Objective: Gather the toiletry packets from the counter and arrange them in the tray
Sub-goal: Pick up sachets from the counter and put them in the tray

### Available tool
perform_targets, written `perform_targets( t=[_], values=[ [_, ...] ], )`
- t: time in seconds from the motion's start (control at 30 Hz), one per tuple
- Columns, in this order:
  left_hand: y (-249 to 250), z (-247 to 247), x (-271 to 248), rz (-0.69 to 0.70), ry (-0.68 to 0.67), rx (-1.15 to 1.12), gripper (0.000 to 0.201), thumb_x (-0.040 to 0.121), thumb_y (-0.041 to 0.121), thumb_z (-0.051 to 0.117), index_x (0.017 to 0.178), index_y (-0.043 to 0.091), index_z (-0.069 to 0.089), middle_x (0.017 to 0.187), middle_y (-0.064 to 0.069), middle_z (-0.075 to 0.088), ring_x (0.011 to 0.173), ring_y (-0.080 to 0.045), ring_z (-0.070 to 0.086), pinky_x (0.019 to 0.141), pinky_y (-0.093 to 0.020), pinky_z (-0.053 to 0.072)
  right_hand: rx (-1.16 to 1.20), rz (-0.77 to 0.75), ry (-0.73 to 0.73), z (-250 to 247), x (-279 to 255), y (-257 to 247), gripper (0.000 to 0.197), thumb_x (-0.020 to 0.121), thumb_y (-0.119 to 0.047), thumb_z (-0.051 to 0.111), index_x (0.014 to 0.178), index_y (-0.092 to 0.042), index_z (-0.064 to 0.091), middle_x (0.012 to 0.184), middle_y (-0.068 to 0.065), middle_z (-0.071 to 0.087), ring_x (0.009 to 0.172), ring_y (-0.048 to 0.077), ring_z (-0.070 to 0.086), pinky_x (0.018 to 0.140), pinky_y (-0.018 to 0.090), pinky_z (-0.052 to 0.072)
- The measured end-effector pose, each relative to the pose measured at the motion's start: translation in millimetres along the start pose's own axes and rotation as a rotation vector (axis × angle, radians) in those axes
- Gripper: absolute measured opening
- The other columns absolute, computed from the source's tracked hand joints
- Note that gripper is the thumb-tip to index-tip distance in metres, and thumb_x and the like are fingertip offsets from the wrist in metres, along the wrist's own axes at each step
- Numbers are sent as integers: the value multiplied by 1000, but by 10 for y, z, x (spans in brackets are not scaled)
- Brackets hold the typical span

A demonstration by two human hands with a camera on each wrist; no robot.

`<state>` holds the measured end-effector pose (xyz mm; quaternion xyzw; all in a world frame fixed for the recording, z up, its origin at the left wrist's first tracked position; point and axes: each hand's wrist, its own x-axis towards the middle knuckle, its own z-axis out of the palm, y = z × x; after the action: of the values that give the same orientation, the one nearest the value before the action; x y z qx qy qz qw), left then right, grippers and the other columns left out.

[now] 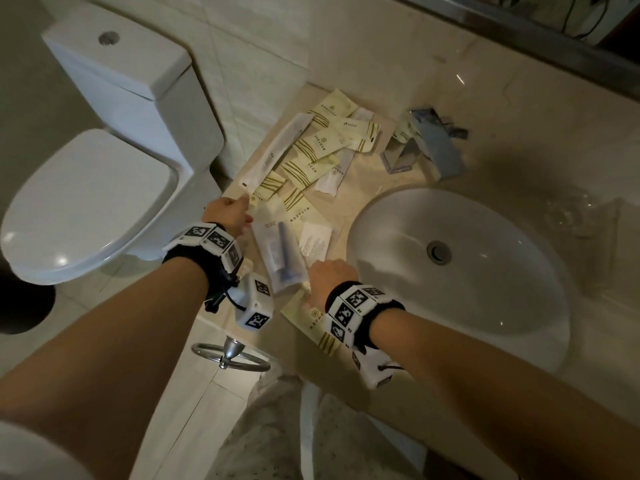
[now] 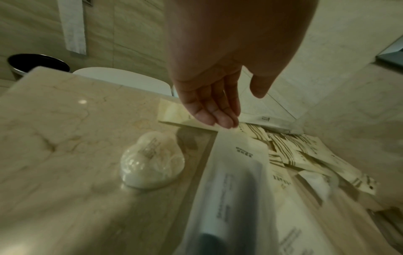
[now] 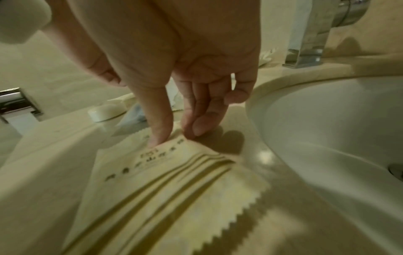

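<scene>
Several cream toiletry packets with olive stripes (image 1: 311, 147) lie heaped on the beige counter (image 1: 349, 199) left of the sink, among them a long white sachet (image 1: 277, 148) and a clear packet with a blue item (image 1: 280, 251). My left hand (image 1: 230, 211) (image 2: 237, 107) is open, its straight fingertips on the near corner of a cream packet (image 2: 172, 112). My right hand (image 1: 329, 277) (image 3: 172, 136) is open too, index fingertip pressing one striped packet (image 3: 165, 181) (image 1: 318, 327) flat by the counter's front edge. A darker band beside the pile (image 2: 196, 172) may be a tray rim; I cannot tell.
A white basin (image 1: 485, 306) fills the right side, with a chrome tap (image 1: 426, 147) behind it and clear glasses (image 1: 571, 209) further right. A clear-wrapped white bundle (image 2: 152, 160) sits left of the pile. The toilet (image 1: 90, 202), a black bin (image 2: 37, 63) and a towel ring (image 1: 230, 356) are to the left.
</scene>
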<state>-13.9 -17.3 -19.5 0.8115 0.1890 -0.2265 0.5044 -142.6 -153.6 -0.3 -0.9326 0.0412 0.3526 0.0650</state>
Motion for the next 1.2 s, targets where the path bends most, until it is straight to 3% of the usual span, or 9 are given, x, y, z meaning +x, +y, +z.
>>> perform_targets(
  t=[0.3, 0.47, 0.57, 0.67, 0.73, 0.8, 0.9, 1.0, 1.2],
  values=[
    [59, 70, -71, 34, -12, 27, 37, 92, 34, 45, 106, 4, 61, 85, -8, 64, 61, -13, 56, 55, -22, 41, 79, 50, 176, 149, -16, -25, 18, 93, -18, 49, 106, -13, 61, 104, 4, 67, 99, 22, 62, 74, 28, 37],
    [56, 149, -124, 37, -42, 26, 38, 93, 32, 47, 110, 1, 60, 91, -10, 64, 79, -22, 60, 81, -36, 50, 140, 86, 61, 160, 47, 29, 26, 92, -23, 51, 113, -11, 60, 112, 7, 64, 107, 26, 59, 80, 29, 41],
    [116, 201, -183, 84, -58, 64, 31, 91, 28, 52, 108, 4, 58, 98, -13, 66, 85, -23, 60, 87, -37, 49, 195, 66, -78, 91, 90, 192, 32, 93, -19, 47, 121, -5, 56, 121, 11, 60, 110, 29, 59, 85, 32, 47],
    [208, 271, -239, 237, -69, 277, 23, 86, 28, 59, 100, 9, 59, 106, -14, 67, 94, -27, 62, 93, -40, 50, 223, 89, -55, -73, 109, 439, 29, 96, -17, 44, 115, 0, 58, 121, 14, 60, 110, 29, 58, 81, 31, 44],
    [251, 358, -278, 325, -117, 463, 29, 85, 26, 61, 108, 9, 58, 114, -12, 64, 106, -28, 60, 97, -40, 47, 341, 133, 15, -198, 108, 615, 21, 95, -17, 47, 108, -6, 59, 113, 15, 59, 105, 27, 56, 90, 34, 45],
    [281, 482, -296, 379, -170, 615, 36, 85, 21, 62, 118, 9, 54, 124, -12, 59, 115, -28, 55, 100, -38, 43, 542, 162, 171, -280, 106, 773, 3, 91, -14, 54, 93, -13, 52, 98, 10, 54, 93, 22, 52, 84, 32, 44],
    [312, 672, -287, 407, -219, 808, 49, 83, 14, 64, 128, 11, 46, 134, -15, 47, 124, -31, 45, 104, -39, 38, 837, 226, 357, -297, 130, 931, 10, 88, -11, 58, 96, -16, 54, 96, 2, 53, 91, 20, 53, 79, 27, 43],
    [318, 783, -260, 431, -211, 976, 64, 78, 13, 67, 135, 14, 37, 138, -16, 37, 128, -35, 37, 105, -44, 36, 896, 270, 344, -248, 194, 971, 23, 91, -10, 53, 113, -8, 58, 108, 8, 60, 104, 25, 57, 85, 29, 46],
    [348, 799, -163, 424, -210, 1134, 71, 73, 28, 73, 132, 15, 37, 132, -16, 44, 124, -36, 42, 100, -45, 38, 867, 294, 289, -65, 293, 963, 19, 93, -13, 50, 108, -7, 59, 110, 13, 63, 96, 24, 58, 82, 30, 46]
  ],
)
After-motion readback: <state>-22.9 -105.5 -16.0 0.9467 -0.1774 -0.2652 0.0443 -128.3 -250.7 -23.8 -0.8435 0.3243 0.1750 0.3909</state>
